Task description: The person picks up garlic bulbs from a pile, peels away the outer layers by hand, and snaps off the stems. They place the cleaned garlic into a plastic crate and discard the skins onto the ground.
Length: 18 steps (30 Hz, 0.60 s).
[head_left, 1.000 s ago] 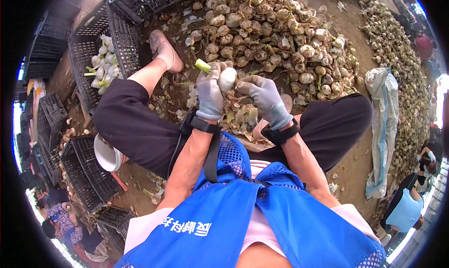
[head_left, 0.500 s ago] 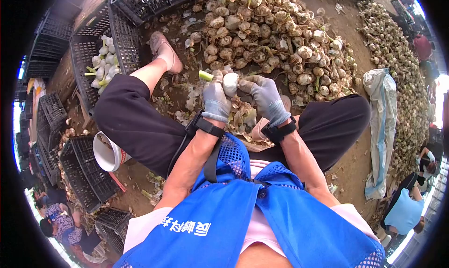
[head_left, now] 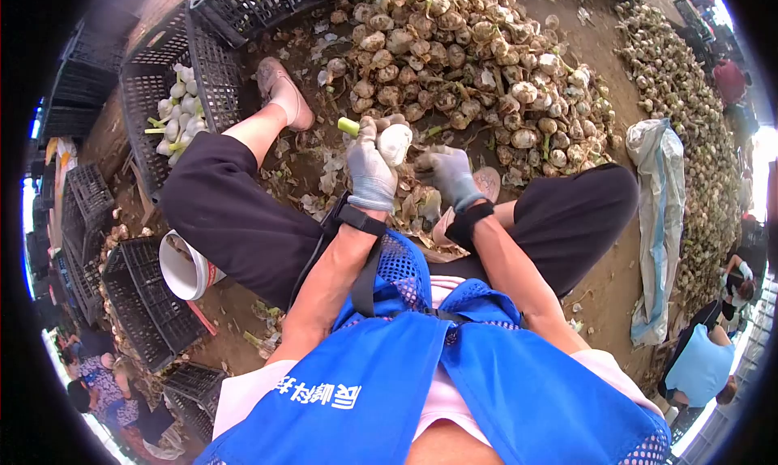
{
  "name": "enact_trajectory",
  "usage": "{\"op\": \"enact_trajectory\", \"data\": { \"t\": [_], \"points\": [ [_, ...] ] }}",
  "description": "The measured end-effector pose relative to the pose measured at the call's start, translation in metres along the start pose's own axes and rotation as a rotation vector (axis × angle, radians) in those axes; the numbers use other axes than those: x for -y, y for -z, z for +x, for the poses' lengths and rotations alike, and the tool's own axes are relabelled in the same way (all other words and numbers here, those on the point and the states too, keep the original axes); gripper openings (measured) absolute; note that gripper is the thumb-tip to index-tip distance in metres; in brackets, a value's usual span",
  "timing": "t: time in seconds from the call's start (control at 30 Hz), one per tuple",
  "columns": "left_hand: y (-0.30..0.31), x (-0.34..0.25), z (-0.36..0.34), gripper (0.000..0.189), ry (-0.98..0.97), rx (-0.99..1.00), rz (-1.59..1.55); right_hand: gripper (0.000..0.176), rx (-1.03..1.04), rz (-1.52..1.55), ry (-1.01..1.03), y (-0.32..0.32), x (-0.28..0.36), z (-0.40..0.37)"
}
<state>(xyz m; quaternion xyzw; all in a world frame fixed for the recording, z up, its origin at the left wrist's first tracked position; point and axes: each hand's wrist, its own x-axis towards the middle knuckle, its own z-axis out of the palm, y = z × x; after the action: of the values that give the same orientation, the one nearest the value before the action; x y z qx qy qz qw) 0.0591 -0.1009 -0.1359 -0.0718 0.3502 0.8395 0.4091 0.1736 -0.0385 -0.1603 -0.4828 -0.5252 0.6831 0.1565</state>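
My left hand (head_left: 372, 169), in a grey-coated work glove, is closed around a garlic bulb (head_left: 395, 145). The bulb is white and clean, and its cut green stem (head_left: 348, 126) sticks out on the left of the hand. My right hand (head_left: 448, 175), gloved the same way, is a short gap to the right of the bulb. Its fingers are curled in and slightly blurred; whatever may be between them is hidden. Loose garlic skins (head_left: 421, 204) lie on the ground beneath the hands. Ahead rises a heap of unpeeled, soil-stained garlic (head_left: 462, 60).
Cleaned white bulbs (head_left: 182, 116) sit in a black crate (head_left: 146, 80) at left. A white bucket (head_left: 182, 270) and another black crate (head_left: 150, 299) stand nearer. A pale sack (head_left: 656, 222) lies at right, before a long garlic pile (head_left: 689, 116). Other people sit at both edges.
My right hand has come away from the bulb, moving slightly right and down. The bulb has turned a little in my left hand, showing more of its white side.
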Motion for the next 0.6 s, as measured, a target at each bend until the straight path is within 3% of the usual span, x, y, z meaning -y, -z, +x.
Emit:
{"op": "enact_trajectory", "data": {
  "t": [0.03, 0.1, 0.17, 0.23, 0.3, 0.4, 0.53, 0.6],
  "points": [
    [0.003, -0.002, 0.005, 0.026, -0.016, 0.004, 0.028, 0.017, 0.066, 0.255, -0.171, 0.004, 0.002, 0.001],
    [0.009, -0.003, 0.009, 0.026, -0.044, -0.027, 0.078, 0.021, 0.151, 0.199, -0.180, 0.007, 0.008, -0.001],
    [0.009, 0.002, 0.010, 0.025, -0.055, -0.046, 0.134, 0.019, 0.119, 0.039, 0.094, -0.004, 0.035, -0.019],
    [0.006, 0.008, 0.010, 0.024, -0.295, -0.017, 0.313, 0.019, 0.080, 0.077, 0.091, -0.014, 0.051, -0.034],
    [0.004, 0.008, 0.003, 0.021, -0.302, 0.021, 0.377, 0.018, 0.066, -0.048, 0.099, -0.016, 0.052, -0.033],
    [-0.003, 0.010, -0.008, 0.023, -0.603, 0.105, 0.652, 0.015, 0.048, -0.125, 0.126, -0.013, 0.052, -0.029],
    [-0.006, 0.010, -0.017, 0.018, -0.638, 0.108, 0.757, 0.015, 0.066, -0.180, 0.255, -0.005, 0.045, -0.021],
    [-0.012, 0.008, -0.024, 0.019, -0.543, 0.108, 0.663, 0.016, 0.058, -0.071, 0.240, -0.004, 0.045, -0.027]
  ]
}}
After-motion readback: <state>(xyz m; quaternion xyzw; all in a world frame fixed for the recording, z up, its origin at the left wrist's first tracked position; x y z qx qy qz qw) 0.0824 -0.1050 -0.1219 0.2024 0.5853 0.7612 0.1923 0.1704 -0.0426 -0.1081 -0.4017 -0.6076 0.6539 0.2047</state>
